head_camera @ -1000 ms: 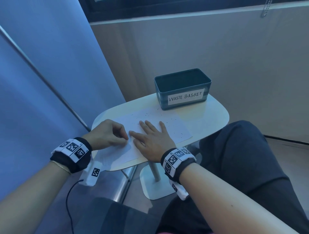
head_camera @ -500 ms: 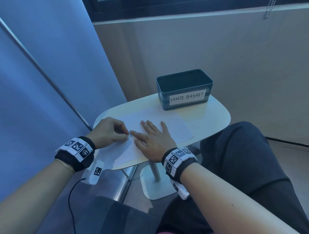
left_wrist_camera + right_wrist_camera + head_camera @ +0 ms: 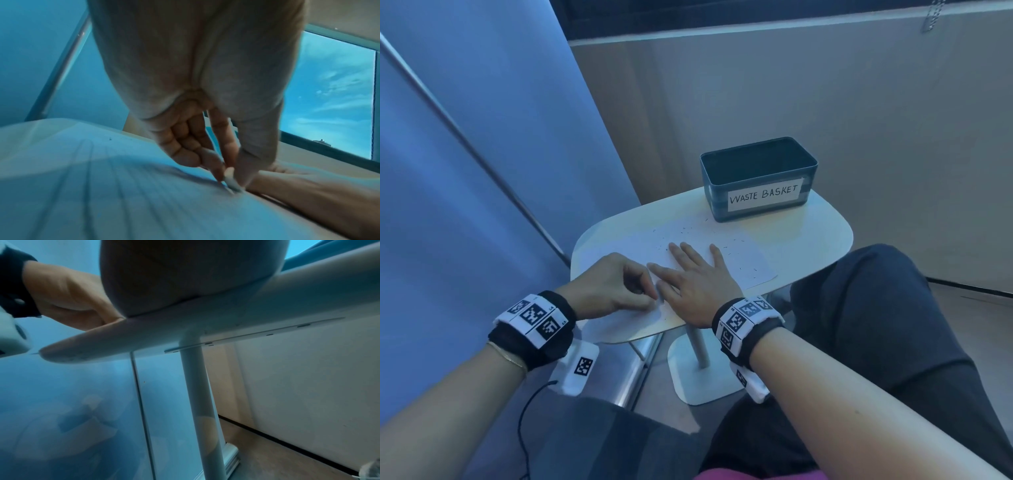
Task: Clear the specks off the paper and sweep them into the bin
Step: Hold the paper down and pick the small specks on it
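A white lined paper (image 3: 753, 263) lies on the small white table (image 3: 818, 233), with several dark specks (image 3: 685, 231) scattered over its far half. A dark bin (image 3: 756, 178) labelled WASTE BASKET stands just beyond the paper. My right hand (image 3: 688, 263) lies flat on the paper, fingers spread. My left hand (image 3: 654, 296) sits beside the right thumb, its thumb and fingertips pinching a small pale object against the paper (image 3: 123, 194). In the left wrist view this pale object (image 3: 231, 181) touches the sheet; what it is I cannot tell.
The table stands on a single white post (image 3: 197, 386) with a flat foot (image 3: 698, 383). A blue panel with a metal rail (image 3: 482, 164) runs along the left, a pale wall behind. My knee (image 3: 876, 308) is close to the table's right edge.
My left fingertips have slid a little toward the near edge of the paper, alongside the right thumb. The right hand has stayed flat in place.
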